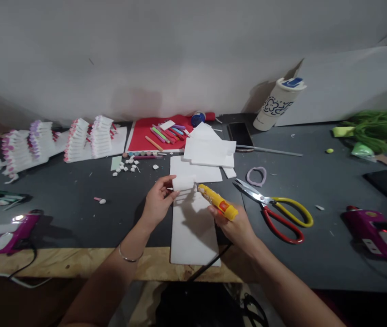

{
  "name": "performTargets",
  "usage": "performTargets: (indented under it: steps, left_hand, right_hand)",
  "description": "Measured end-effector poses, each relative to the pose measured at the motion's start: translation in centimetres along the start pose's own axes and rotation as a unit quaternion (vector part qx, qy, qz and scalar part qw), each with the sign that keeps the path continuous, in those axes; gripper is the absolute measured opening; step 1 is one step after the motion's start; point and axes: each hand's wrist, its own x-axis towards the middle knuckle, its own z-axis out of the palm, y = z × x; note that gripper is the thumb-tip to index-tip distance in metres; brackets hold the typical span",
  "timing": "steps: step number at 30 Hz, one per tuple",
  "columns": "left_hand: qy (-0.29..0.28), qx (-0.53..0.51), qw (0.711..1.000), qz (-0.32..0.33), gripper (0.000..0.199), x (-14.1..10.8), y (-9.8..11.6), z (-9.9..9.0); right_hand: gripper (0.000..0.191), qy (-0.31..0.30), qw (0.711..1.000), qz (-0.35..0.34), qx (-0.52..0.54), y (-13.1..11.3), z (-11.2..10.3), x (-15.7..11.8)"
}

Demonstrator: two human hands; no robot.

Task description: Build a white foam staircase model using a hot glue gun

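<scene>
Between the fingers and thumb of my left hand is a small white piece, paper or thin foam by its look. My right hand is wrapped round a yellow glue gun, its nozzle at the right end of the white piece. Whether the nozzle touches it, I cannot tell. Beneath both hands lies a long white board, which overhangs the table's front edge. A pile of white sheets is just beyond my hands. To the right lie large scissors with one red and one yellow handle, blades apart.
Behind are a red sheet with coloured sticks, a phone and a tilted tumbler. Fanned white pieces stand at left, near small white bits. Purple devices sit at both sides. Green strands lie far right.
</scene>
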Motion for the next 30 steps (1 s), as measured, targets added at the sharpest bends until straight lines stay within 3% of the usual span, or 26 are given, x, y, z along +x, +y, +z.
performTargets:
  steps: [7, 14, 18, 30]
  left_hand:
    - [0.006, 0.010, 1.000, 0.013, 0.046, 0.0, 0.1, -0.2]
    - [-0.004, 0.053, 0.998, 0.024, 0.044, -0.8, 0.3, 0.9]
    - [-0.014, 0.072, 0.997, 0.038, 0.042, -1.3, 0.5, 1.2]
    - [-0.037, 0.076, 0.995, 0.058, 0.045, -1.7, 0.3, 1.3]
  right_hand:
    - [0.043, 0.040, 0.999, 0.005, 0.016, 0.4, -0.4, -0.3]
    - [0.041, -0.058, 0.994, -0.091, -0.005, -0.6, 0.2, -0.6]
    - [0.036, -0.065, 0.988, -0.136, -0.016, -0.8, 0.7, -0.6]
    - [0.038, -0.065, 0.990, -0.126, -0.011, -1.4, 0.9, -0.3]
